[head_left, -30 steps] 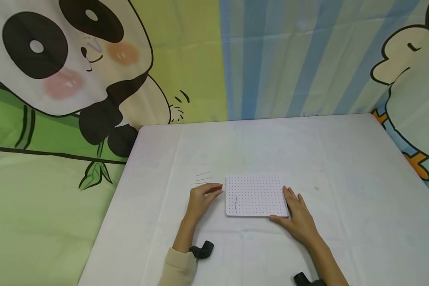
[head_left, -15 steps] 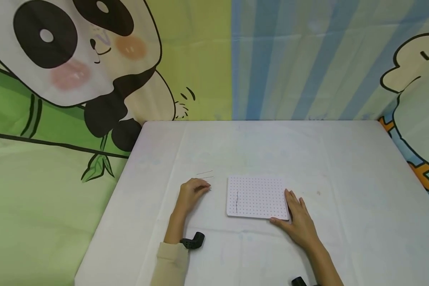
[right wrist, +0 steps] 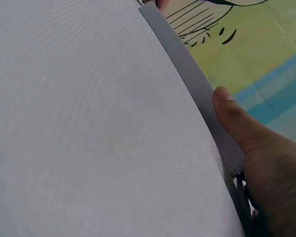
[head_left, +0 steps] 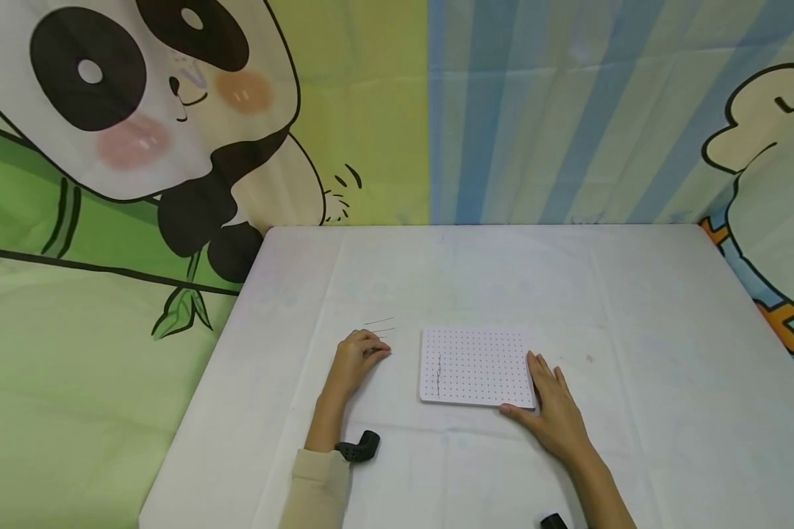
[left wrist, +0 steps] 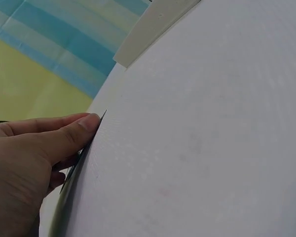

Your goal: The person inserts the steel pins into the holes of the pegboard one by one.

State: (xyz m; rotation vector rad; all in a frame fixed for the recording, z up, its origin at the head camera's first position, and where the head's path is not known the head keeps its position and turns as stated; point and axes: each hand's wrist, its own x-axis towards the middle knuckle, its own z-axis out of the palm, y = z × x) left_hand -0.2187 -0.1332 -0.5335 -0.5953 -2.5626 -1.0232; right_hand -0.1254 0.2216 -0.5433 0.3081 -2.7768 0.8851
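Observation:
My left hand [head_left: 356, 360] is left of the white pegboard, thumb and fingers pinching a thin, dark, needle-like stick [left wrist: 104, 113] whose pointed end pokes out beyond the fingertips in the left wrist view. Just past those fingers, several similar thin dark sticks [head_left: 379, 321] lie on the white table, one partly covered by the hand. The white pegboard [head_left: 483, 367], dotted with small holes, lies flat and bears a thin, uneven dark line [head_left: 439, 375] near its left side. At its near right corner rests my right hand [head_left: 556, 411], straight fingers along the right edge and thumb at the front edge.
A white cloth covers the table [head_left: 635, 294]. Behind it hangs a printed curtain [head_left: 357, 110] with a panda and blue stripes. A black wrist camera [head_left: 360, 447] sits on the left wrist, and another [head_left: 553, 522] shows by the right wrist.
My left hand has moved left, away from the pegboard's left edge and over to the loose thin sticks. The right hand stays at the pegboard's corner. The head view has shifted slightly.

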